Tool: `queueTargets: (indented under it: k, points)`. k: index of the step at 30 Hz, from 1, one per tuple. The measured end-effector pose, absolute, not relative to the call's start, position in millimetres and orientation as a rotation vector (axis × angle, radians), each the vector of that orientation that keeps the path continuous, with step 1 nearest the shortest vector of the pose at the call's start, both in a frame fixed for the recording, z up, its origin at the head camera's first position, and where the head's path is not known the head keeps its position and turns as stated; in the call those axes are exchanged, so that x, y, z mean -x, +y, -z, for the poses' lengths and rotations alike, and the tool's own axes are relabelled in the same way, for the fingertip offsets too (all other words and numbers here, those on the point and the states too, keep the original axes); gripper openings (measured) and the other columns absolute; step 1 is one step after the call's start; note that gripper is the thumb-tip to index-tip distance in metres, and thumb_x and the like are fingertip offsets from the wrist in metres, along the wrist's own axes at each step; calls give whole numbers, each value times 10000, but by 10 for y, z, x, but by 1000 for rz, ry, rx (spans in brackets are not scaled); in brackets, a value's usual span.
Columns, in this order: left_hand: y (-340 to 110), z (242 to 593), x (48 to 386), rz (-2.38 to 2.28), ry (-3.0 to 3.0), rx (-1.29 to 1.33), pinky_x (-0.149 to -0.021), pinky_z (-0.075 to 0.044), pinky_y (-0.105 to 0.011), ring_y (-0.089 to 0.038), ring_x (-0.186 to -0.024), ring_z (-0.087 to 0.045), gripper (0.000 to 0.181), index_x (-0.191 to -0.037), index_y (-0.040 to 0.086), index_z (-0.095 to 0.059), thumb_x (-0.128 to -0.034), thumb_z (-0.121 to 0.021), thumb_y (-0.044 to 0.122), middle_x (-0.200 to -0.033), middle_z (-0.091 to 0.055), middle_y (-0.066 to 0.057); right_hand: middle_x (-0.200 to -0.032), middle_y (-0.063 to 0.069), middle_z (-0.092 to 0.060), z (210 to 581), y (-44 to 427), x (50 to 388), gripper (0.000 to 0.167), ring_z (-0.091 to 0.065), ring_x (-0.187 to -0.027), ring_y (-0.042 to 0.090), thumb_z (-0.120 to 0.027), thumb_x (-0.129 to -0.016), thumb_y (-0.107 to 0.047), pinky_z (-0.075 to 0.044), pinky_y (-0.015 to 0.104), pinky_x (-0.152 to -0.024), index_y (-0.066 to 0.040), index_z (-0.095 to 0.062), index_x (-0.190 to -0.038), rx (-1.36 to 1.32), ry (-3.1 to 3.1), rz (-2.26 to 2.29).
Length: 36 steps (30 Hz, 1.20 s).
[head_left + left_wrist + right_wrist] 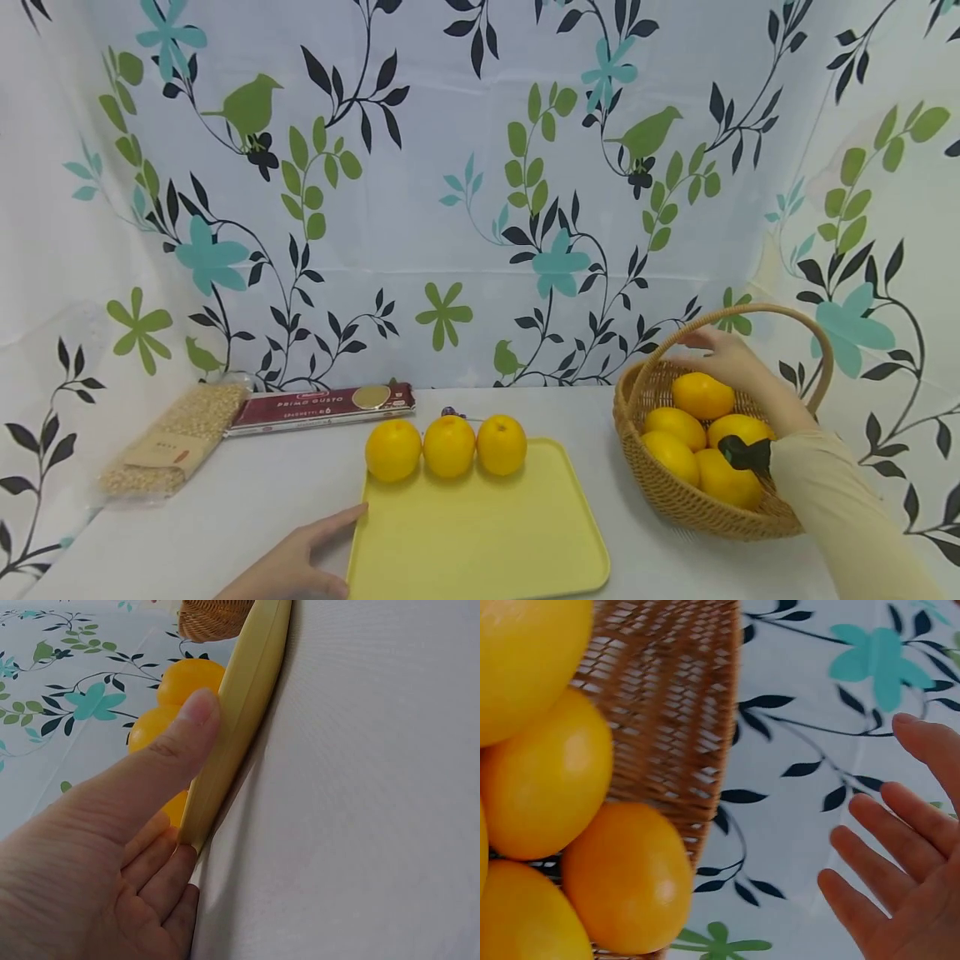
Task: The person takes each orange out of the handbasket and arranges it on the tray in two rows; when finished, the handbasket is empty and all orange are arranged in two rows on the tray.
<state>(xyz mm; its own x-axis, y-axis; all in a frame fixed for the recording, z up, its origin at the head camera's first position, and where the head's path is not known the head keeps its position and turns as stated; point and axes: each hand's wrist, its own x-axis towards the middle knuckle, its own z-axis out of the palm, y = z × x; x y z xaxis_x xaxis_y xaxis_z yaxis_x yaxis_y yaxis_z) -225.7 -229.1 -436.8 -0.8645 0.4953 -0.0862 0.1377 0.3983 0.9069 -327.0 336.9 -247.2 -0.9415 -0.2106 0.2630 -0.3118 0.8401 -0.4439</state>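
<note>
A yellow tray (480, 533) lies on the table with three oranges (449, 447) in a row along its far edge. My left hand (296, 558) touches the tray's left edge, its fingers and thumb spread apart; the left wrist view shows the thumb and fingertips against the tray's side. At the right stands a wicker basket (697, 518) with a tall handle, holding several oranges (626, 877). My right hand (911, 855) is over the basket's far side, behind the handle in the head view. Its fingers are extended, apart from the fruit, and hold nothing.
At the back left lie a dark red spaghetti packet (322, 408) and a clear bag of pale grains or beans (176, 437). A small dark item (452, 412) shows behind the oranges. A leaf-and-bird patterned cloth (450, 208) hangs behind the table.
</note>
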Motion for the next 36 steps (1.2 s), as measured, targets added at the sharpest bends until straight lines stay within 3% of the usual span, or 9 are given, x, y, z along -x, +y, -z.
queueTargets:
  k: [11, 21, 27, 32, 36]
  points:
    - [-2308, 4320, 2232, -1414, 2373, -625, -974, -129, -602, -434, -1255, -195, 814, -1378, 8, -300, -731, -732, 247, -1399, -273, -203, -1244, 361, -377, 2659, 3462, 3494, 703, -316, -1144, 507, -618, -823, -394, -268, 648, -902, 86, -369, -1271, -298, -2822, -691]
    - [-2235, 4327, 2211, -1457, 2312, -436, -947, -114, -655, -449, -1254, -183, 824, -1389, 58, -307, -718, -737, 269, -1405, -273, -195, -1306, 415, -197, 2887, 3615, 3552, 830, -223, -1135, 575, -633, -826, -327, -249, 673, -884, 157, -181, -1326, -284, -2855, -672]
    - [-2248, 4314, 2220, -1464, 2317, -535, -971, -95, -619, -427, -1267, -169, 815, -1385, 40, -306, -721, -738, 233, -1408, -269, -185, -1302, 459, -73, 2948, 3670, 3523, 805, -90, -1148, 623, -701, -765, -225, -147, 712, -890, 192, -239, -1277, -370, -2913, -633]
    - [-2226, 4345, 2233, -1481, 2292, -540, -971, -111, -620, -427, -1264, -180, 799, -1384, 40, -308, -735, -728, 240, -1406, -273, -188, -1259, 480, -154, 3106, 3750, 3548, 693, -76, -1125, 649, -668, -712, -128, -81, 705, -910, 192, -338, -1231, -327, -3020, -406]
    - [-2211, 4374, 2237, -1477, 2292, -519, -970, -123, -622, -423, -1263, -191, 801, -1384, 52, -316, -730, -730, 256, -1406, -284, -175, -1255, 448, -220, 3152, 3787, 3550, 621, -108, -1118, 650, -616, -706, -79, -144, 703, -899, 168, -382, -1226, -290, -3055, -325]
